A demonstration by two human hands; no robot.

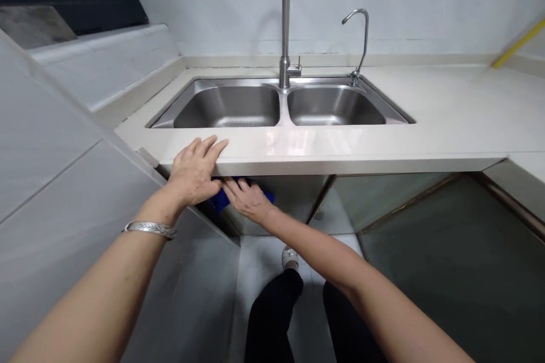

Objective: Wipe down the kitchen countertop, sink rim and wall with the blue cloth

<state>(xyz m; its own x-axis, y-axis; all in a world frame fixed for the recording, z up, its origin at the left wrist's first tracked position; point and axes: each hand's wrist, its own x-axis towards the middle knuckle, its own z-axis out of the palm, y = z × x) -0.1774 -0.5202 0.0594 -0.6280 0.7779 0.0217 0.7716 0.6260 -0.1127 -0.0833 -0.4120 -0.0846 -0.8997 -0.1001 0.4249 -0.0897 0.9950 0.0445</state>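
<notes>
My left hand (193,173) rests on the front edge of the white countertop (306,144), its fingers spread on top and its thumb below the edge. A silver bangle circles that wrist. Just under the counter, my right hand (249,199) presses a blue cloth (220,199) to the upper front of the cabinet door (293,195). The fingers of my right hand point up and left over the cloth, hiding much of it. Its fingertips are close to my left thumb.
A steel double sink (283,116) is set into the counter, with a tall tap (285,22) and a thin spout (365,34) behind it. A grey tiled wall (85,181) borders the left. More cabinet doors (451,249) stand at right. A yellow bar (517,44) leans at the far right.
</notes>
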